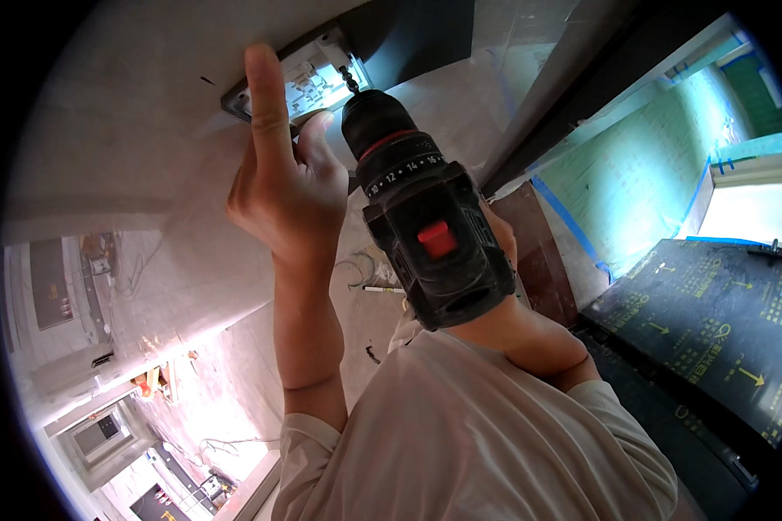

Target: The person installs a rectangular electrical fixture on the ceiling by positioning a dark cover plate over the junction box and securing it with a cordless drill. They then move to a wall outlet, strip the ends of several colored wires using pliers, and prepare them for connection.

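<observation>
Left hand (291,187): raised, index finger straight and laid over the edge of the lit housing, thumb angled toward the drill's nose, other fingers folded; whether these pinch anything cannot be told.
Right hand (504,241): behind the drill, mostly hidden by it, closed about the grip as far as its visible side shows.
Cordless drill (439,252): black, with a red slide switch on top and a marked collar; located between the hands, nose pointing up and slightly left.
Drill bit (349,80): directed at the upper right corner of the housing; contact cannot be told.
Rectangular housing (308,85): dark-rimmed, with a pale, brightly lit interior, set against the grey wall (148,152).
Dark flat panel (426,39): just right of the housing.
White shirt (495,425): the wearer's, below the drill.
Pen-like stick (382,289): beyond the left forearm, near the drill.
Pale green sheeting (647,195): at right, edged with blue tape (573,224).
Black board (704,326): lower right, with yellow printing.
</observation>
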Demonstrator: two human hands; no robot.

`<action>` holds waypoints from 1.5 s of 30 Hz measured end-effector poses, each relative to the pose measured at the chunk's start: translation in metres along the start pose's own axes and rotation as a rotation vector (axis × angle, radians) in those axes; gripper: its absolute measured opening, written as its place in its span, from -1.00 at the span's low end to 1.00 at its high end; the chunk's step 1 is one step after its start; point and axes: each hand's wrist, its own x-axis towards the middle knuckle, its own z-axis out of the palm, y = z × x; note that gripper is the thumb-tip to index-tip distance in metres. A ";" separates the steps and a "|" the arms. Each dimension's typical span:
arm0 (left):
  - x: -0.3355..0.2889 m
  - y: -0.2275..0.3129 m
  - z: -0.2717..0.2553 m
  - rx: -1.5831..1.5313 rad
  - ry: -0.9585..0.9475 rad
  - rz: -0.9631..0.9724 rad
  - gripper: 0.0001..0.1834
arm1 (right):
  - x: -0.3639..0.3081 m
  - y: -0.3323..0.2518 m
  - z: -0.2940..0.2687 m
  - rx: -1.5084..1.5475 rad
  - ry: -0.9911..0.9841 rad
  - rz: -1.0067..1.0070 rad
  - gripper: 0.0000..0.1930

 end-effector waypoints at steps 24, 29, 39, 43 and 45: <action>0.001 0.001 -0.002 0.084 0.001 0.004 -0.09 | 0.003 0.001 0.001 -0.124 -0.022 -0.154 -0.22; -0.001 -0.007 -0.002 0.002 0.001 0.034 -0.07 | -0.003 0.011 -0.005 -0.109 -0.039 -0.187 -0.25; -0.001 -0.028 -0.024 -0.215 0.111 -0.027 -0.31 | -0.008 0.014 0.023 -0.223 -0.096 -0.339 -0.26; 0.000 -0.029 -0.021 -0.187 0.158 -0.019 -0.35 | -0.004 0.013 0.026 -0.222 -0.112 -0.321 -0.25; 0.000 -0.031 -0.021 -0.155 0.153 -0.003 -0.34 | -0.002 0.014 0.026 -0.222 -0.122 -0.300 -0.24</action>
